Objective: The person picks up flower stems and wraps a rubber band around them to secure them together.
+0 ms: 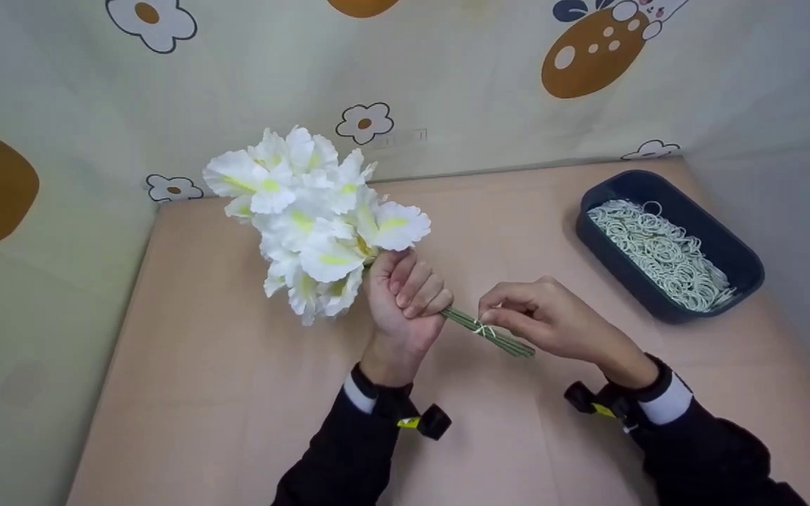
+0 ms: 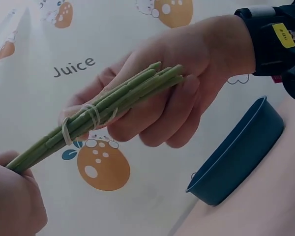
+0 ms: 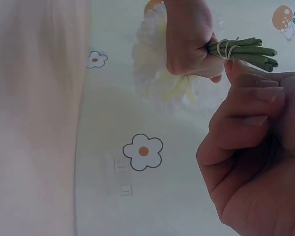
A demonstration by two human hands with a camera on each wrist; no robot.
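My left hand grips a bunch of white artificial flowers by its green stems, just below the blooms. The blooms point up and to the left, while the cut stem ends stick out to the right of the fist. A pale rubber band is wound round the stems in several turns, seen close up in the left wrist view. The thumb and forefinger of my right hand pinch at this band, beside the stems; their tips are partly hidden behind the stems in the left wrist view.
A dark blue tray at the right of the table holds a heap of pale rubber bands. The table has a light brown cover. Patterned cloth hangs along its back and sides.
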